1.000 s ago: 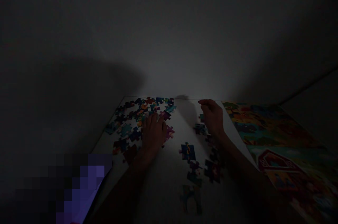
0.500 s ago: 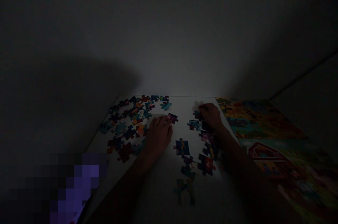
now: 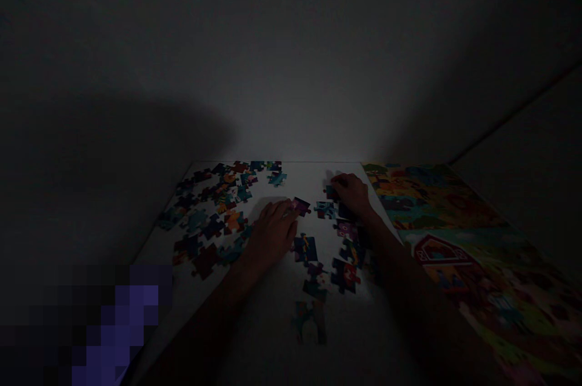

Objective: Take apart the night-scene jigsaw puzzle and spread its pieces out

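Observation:
In the dim head view, my left hand [image 3: 273, 228] lies low over the white table, its thumb and forefinger closed on a purple puzzle piece [image 3: 301, 206]. To the right, my right hand [image 3: 353, 193] is closed, fingertips down at a dark puzzle piece [image 3: 330, 193]; part of that piece is hidden under the hand. Just below it lies a teal puzzle piece [image 3: 325, 210]. A column of pieces runs nearer to me, among them a purple one with round eyes [image 3: 346, 229], a dark blue one [image 3: 305, 248] and one with a red figure [image 3: 346, 275].
Many loose puzzle pieces [image 3: 211, 223] spread over the left of the white table [image 3: 268, 319]. Two colourful pictures, an animal scene [image 3: 422, 192] and a barn scene [image 3: 491, 289], lie along the right. A pale wall [image 3: 291, 71] rises behind the table.
My left hand has brought the purple piece to the right, closer to the teal piece. My right hand stays at the dark piece. The whole view has shifted slightly.

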